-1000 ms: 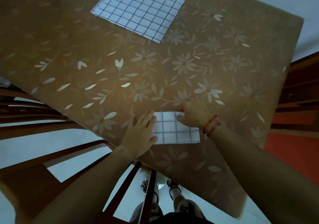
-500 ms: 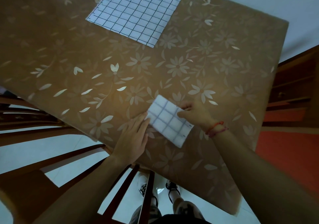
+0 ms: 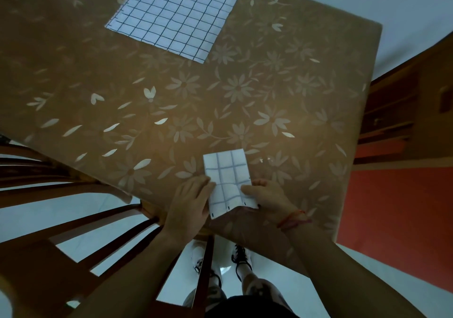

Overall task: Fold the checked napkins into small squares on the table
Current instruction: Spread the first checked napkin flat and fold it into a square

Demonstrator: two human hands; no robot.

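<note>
Both forearms reach forward side by side. The left grip (image 3: 190, 202) lies flat with fingers nearly straight; the right grip (image 3: 267, 199) pinches the napkin (image 3: 226, 173) corner, thumb on top.

We are looking down at a desk (image 3: 318, 92) that is wearing a brown flowered cover (image 3: 93, 63). Two checked napkins are lying on it, well apart. A flat napkin (image 3: 176, 11) is lying spread at the far side, running out of view at the top. A folded napkin (image 3: 226, 178) is sitting by the near edge, its near right corner lifting off the cover.
</note>
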